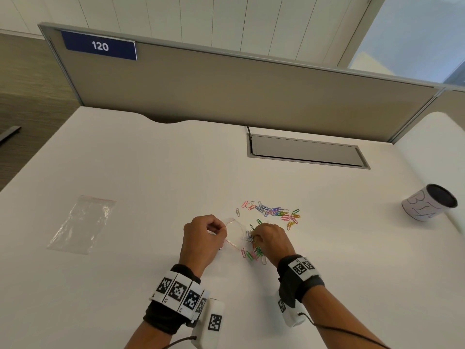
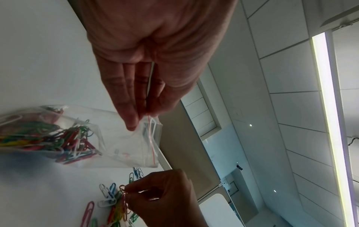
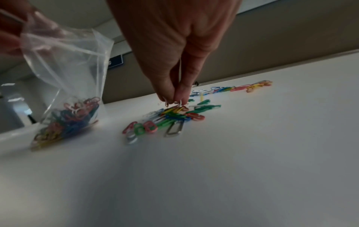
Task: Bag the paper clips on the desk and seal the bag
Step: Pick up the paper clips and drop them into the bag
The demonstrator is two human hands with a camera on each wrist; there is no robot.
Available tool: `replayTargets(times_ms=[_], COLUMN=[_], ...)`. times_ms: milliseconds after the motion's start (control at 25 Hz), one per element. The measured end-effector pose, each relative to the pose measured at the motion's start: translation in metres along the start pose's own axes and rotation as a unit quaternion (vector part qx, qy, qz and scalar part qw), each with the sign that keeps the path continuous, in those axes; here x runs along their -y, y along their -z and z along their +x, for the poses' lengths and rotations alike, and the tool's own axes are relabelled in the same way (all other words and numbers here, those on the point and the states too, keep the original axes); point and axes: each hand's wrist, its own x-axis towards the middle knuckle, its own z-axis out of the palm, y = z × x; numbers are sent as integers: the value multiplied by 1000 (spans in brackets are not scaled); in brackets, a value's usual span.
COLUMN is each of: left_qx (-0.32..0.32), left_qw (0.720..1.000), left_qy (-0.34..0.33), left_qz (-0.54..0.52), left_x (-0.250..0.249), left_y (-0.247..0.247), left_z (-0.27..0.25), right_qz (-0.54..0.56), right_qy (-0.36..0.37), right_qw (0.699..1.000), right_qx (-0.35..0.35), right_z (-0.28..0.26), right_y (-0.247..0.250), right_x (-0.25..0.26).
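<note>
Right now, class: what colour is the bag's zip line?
Red, on the clear bag; clearest in the left wrist view.

The clear zip bag point(image 2: 124, 142) I pinch by its red-lined mouth holds many coloured paper clips point(image 2: 48, 138), with more loose clips point(image 1: 274, 212) scattered on the desk beside it.

Bag point(image 2: 120, 142) – clear glossy plastic; desk point(image 1: 151, 172) – smooth matt white.

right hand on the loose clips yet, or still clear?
Touching. The right wrist view shows the right hand's fingertips pinching paper clips atop the near pile on the desk.
</note>
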Motion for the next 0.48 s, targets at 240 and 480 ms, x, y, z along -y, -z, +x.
replayTargets(times_ms=[240,480], left_qx=[4,5], left_qw=[1000,1000], left_qy=[10,10], left_qz=[-11,-1], left_x=[1,-1], left_y=[-2,-5], left_z=[0,-1], right_qz=[347,566], right_qy=[-187,-138], right_qw=[911,813], right_qx=[-123,-7], right_z=[-13,-26], right_y=[24,65], right_x=[4,37])
